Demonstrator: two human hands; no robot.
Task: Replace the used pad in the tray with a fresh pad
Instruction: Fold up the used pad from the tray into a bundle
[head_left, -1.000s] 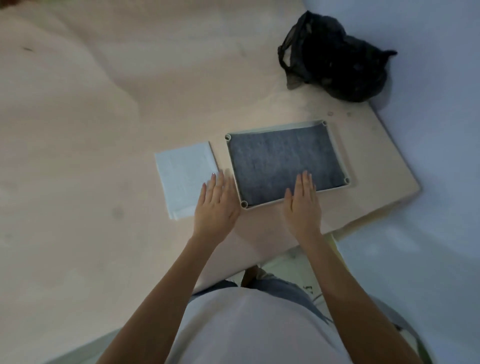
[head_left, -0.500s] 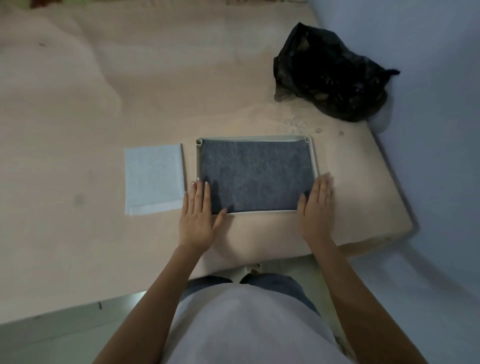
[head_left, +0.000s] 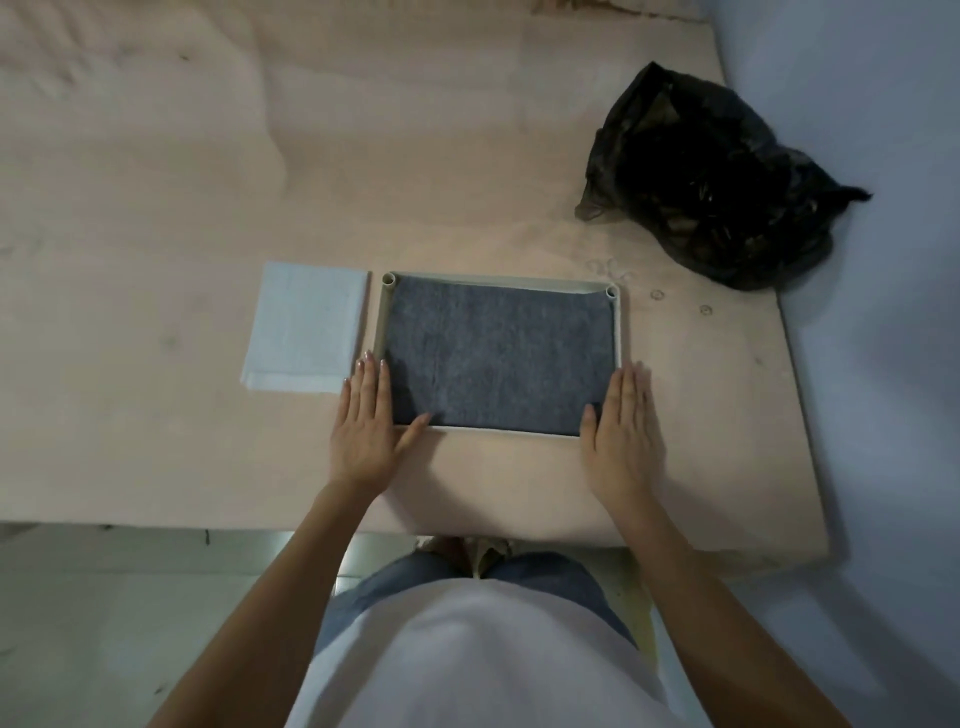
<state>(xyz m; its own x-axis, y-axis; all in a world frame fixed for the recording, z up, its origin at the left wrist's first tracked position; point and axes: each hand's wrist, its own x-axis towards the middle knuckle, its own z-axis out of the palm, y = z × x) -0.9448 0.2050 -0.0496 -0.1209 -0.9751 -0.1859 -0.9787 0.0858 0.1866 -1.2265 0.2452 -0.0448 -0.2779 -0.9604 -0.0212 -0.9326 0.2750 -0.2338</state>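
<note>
Grey pad (head_left: 498, 353) in tray (head_left: 381, 322), not lifted. White pad (head_left: 306, 327) folded beside. My left hand (head_left: 366, 421), right hand (head_left: 623, 426) flat, unclenched, grasping nothing. Swap not started.

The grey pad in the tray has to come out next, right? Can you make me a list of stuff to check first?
1. Grey pad lies flat inside the tray: ok.
2. Left hand at the tray's near left corner, holding nothing: ok.
3. Right hand at the near right corner, holding nothing: ok.
4. White folded pad waits left of the tray, apart from it: ok.
5. Black bag is open to take the old pad: cannot tell.
6. Grey pad is loose, not stuck down: cannot tell.
</note>
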